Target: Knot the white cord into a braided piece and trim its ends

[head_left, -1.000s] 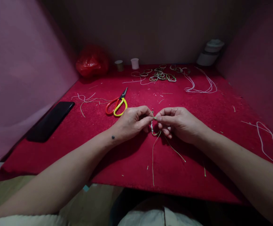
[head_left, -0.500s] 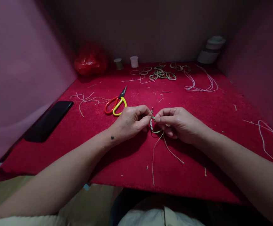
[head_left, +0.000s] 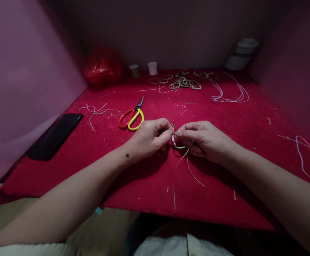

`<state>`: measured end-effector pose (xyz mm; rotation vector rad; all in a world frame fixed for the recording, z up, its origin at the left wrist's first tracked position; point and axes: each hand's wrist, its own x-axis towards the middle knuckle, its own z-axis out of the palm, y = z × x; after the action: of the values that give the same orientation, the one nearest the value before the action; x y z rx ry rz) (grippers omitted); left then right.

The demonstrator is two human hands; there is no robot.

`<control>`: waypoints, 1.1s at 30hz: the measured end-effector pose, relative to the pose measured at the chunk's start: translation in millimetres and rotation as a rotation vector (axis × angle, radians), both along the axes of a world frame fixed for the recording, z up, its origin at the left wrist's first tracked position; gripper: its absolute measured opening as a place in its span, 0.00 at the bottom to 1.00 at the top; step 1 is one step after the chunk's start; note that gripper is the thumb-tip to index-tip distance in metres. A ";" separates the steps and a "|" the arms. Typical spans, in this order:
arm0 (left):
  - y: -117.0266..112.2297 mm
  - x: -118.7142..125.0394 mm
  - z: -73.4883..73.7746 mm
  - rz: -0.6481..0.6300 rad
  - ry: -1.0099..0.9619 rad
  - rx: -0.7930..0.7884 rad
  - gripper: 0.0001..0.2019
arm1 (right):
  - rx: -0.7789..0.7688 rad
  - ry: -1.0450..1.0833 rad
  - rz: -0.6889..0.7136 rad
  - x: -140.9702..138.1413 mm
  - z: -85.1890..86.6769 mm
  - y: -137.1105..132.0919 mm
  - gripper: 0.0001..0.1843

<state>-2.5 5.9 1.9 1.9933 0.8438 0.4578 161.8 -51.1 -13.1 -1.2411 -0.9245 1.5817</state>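
A braided cord bracelet (head_left: 173, 140), white and green, is held between my two hands above the red cloth. My left hand (head_left: 155, 134) pinches it from the left with thumb and forefinger. From the right, my right hand (head_left: 201, 138) pinches a bit of green cord at the braid, its other fingers curled under. Two thin loose cord ends (head_left: 175, 181) trail from below my right hand toward the table's front. The fingertips hide part of the braid. Just beyond my left hand lie scissors (head_left: 136, 115) with one red and one yellow handle.
A black phone (head_left: 56, 137) lies at the left. Finished-looking bracelets (head_left: 183, 82) are heaped at the back, near two thread spools (head_left: 152, 68), a red plastic bag (head_left: 103, 67) and a white container (head_left: 241, 55). Loose threads (head_left: 304, 149) and clippings are scattered about.
My fingertips have drawn slightly apart, and more of the braid shows between them. The right-hand loose cord end has swung a little left. Both hands keep their pinch.
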 end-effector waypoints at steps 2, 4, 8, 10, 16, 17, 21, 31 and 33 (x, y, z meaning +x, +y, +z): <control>-0.1 0.0 0.1 0.005 0.002 -0.047 0.07 | -0.005 0.001 0.007 -0.2 0.5 -0.4 0.11; -0.2 0.0 0.1 0.009 -0.002 -0.095 0.08 | -0.011 -0.003 0.013 0.0 1.2 -1.2 0.10; 0.0 0.6 0.4 0.027 -0.053 -0.151 0.07 | -0.024 -0.014 0.020 0.3 3.3 -2.3 0.10; 0.2 1.1 0.6 0.046 -0.084 -0.146 0.07 | -0.028 -0.017 0.018 0.2 3.8 -2.1 0.10; 0.8 0.5 -2.9 -0.020 -0.103 -0.057 0.03 | -0.013 -0.015 0.015 0.8 1.7 -1.8 0.11; 1.0 0.1 -3.6 -0.026 -0.085 -0.025 0.04 | -0.011 -0.016 0.016 0.8 1.4 -1.8 0.11; 1.2 -0.7 -4.6 -0.018 -0.059 0.083 0.06 | -0.007 -0.013 0.023 0.9 1.5 -1.6 0.10; 2.1 -1.0 -5.4 -0.043 -0.060 0.162 0.07 | -0.010 -0.023 0.017 -0.5 4.1 -1.3 0.09; 2.6 -1.5 -5.8 -0.049 -0.039 0.224 0.08 | -0.005 -0.025 0.016 -1.0 3.7 -1.3 0.09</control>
<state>-4.0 8.6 -3.8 2.1969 0.7447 0.5827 160.8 -52.4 -9.3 -1.2624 -0.9490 1.5846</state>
